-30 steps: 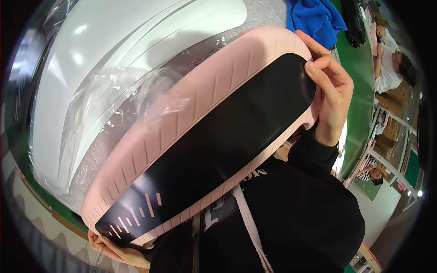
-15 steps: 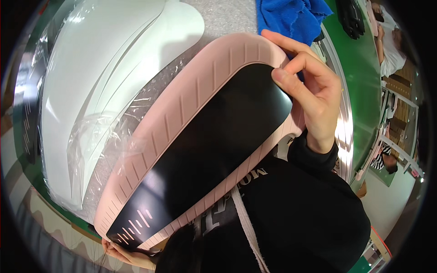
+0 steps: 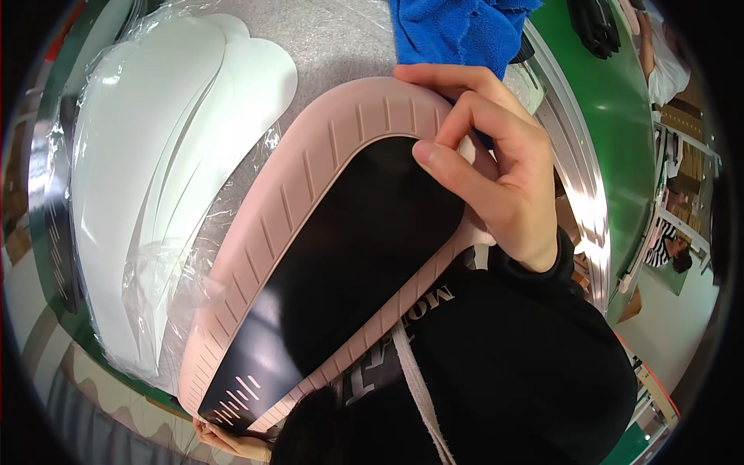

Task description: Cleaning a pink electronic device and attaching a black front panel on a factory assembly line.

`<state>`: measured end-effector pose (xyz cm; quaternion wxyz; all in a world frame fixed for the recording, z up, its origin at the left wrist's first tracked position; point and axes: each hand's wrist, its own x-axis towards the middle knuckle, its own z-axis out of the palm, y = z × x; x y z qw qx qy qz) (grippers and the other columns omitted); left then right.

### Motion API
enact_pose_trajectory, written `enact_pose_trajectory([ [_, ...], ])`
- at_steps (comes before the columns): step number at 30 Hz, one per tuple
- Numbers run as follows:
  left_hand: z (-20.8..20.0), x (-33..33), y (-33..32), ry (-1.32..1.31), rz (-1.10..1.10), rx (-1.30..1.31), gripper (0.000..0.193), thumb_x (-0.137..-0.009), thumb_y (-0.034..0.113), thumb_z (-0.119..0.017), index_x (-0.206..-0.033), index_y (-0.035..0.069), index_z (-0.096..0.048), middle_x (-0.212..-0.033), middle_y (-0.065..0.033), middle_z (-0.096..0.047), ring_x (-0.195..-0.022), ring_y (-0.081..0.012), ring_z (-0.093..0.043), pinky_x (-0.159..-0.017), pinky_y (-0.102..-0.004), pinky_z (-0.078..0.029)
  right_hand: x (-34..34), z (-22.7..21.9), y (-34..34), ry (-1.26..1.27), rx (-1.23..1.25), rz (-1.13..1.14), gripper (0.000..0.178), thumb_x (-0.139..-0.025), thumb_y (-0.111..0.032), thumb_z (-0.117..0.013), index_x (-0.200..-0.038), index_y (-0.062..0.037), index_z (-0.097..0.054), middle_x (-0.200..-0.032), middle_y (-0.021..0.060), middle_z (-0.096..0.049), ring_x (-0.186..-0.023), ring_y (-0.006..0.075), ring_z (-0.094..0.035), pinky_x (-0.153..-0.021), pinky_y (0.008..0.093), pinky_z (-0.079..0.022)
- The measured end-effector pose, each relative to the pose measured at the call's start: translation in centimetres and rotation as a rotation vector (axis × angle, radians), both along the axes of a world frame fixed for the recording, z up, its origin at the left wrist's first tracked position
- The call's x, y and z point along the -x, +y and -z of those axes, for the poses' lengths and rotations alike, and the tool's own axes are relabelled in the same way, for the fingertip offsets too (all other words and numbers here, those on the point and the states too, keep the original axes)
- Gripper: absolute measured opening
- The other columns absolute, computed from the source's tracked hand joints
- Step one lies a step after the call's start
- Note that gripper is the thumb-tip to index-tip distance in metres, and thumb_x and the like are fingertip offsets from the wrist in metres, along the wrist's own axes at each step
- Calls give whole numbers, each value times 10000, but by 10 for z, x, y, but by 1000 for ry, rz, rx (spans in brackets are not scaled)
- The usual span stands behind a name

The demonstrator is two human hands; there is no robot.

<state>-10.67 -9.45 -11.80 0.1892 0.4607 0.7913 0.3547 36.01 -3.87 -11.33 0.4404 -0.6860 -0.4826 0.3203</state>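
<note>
The grey speckled worktop (image 3: 341, 46) fills the far half of the view, edged on the right by a bright metal rail (image 3: 577, 178) and beyond it a green floor (image 3: 628, 101). On the worktop's left lies a stack of white, curved moulded plastic panels (image 3: 147, 186), wrapped in clear crinkled film (image 3: 167, 287) that bunches up along the near side.

Held up close to the person's chest, in front of the black printed sweatshirt (image 3: 511, 356), is a long, curved pink plastic panel with a ribbed border and a glossy black centre (image 3: 341, 248). It runs on a slant from the lower left to the upper right, its upper end over the worktop just beside the white stack, its lower end near the bottom edge of the view. A few short pale stripes mark the black centre at that lower end.

The right hand (image 3: 496, 170) is clamped on the panel's upper end: fingers curl over the pink rim and the thumb presses on the black face. The left hand (image 3: 229, 442) grasps the lower end from beneath, with only a few fingers showing.

A blue terry cloth (image 3: 457, 31) lies crumpled on the worktop just past the right hand. A white drawstring (image 3: 415, 387) hangs down the sweatshirt.
</note>
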Motion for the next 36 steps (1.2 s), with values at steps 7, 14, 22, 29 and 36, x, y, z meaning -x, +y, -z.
enact_pose_trajectory([
  [7,-2,-3,0,-34,-28,52,367,-953,235,-450,-1187,-48,-462,-1183,-127,-445,-1116,-204,-446,-977,-318,-340,-2,0,1,-25,6,-13,158,-770,-27,-609,-681,3,-483,-1156,173,-524,-995,194,-537,-825,282,-400],
  [14,4,1,-5,-54,-21,-12,351,-956,227,-446,-1190,-34,-468,-1184,-114,-453,-1107,-198,-452,-975,-314,-343,-29,-1,12,-113,88,-269,285,-726,-70,-693,-676,-27,-415,-1055,133,-498,-916,182,-507,-755,292,-409],
  [22,10,-14,-3,-84,69,-92,340,-956,243,-466,-1203,9,-472,-1090,-52,-508,-992,-122,-501,-881,-244,-392,-57,19,40,-293,-142,-521,363,-705,-261,-765,-722,-21,-493,-857,55,-488,-619,189,-478,-571,301,-396],
  [29,19,12,-2,-202,62,-62,314,-963,231,-457,-1180,7,-483,-1079,-42,-498,-1011,-104,-467,-879,-233,-363,-72,12,49,-325,-107,-775,383,-679,-218,-780,-705,-43,-441,-938,88,-490,-766,188,-503,-647,279,-403],
  [36,9,-9,4,-269,22,3,274,-950,236,-485,-1135,35,-480,-1082,-24,-492,-993,-76,-475,-892,-215,-363,-30,-11,84,-545,-410,-763,235,-743,-182,-708,-757,-44,-519,-869,77,-541,-715,194,-533,-641,279,-425],
])
